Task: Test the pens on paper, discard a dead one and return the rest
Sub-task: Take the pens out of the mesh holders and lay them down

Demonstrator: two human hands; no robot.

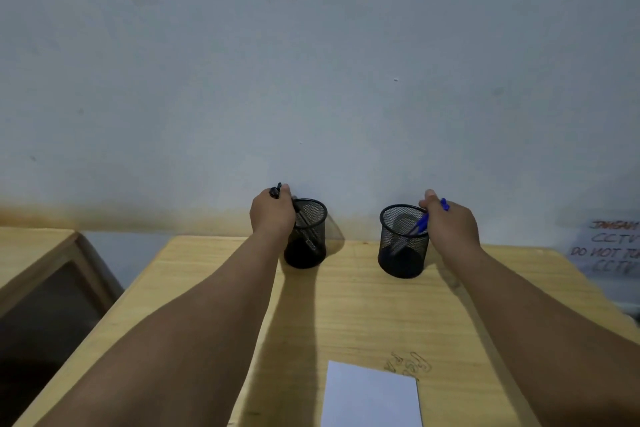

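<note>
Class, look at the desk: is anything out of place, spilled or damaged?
Nothing spilled. One oddity: pen scribbles sit on the bare wooden desk, beside the white paper, not on it. Both mesh pen cups stand upright.

bare desk (pixel 346 305) between mesh cups (pixel 403 243)
</note>
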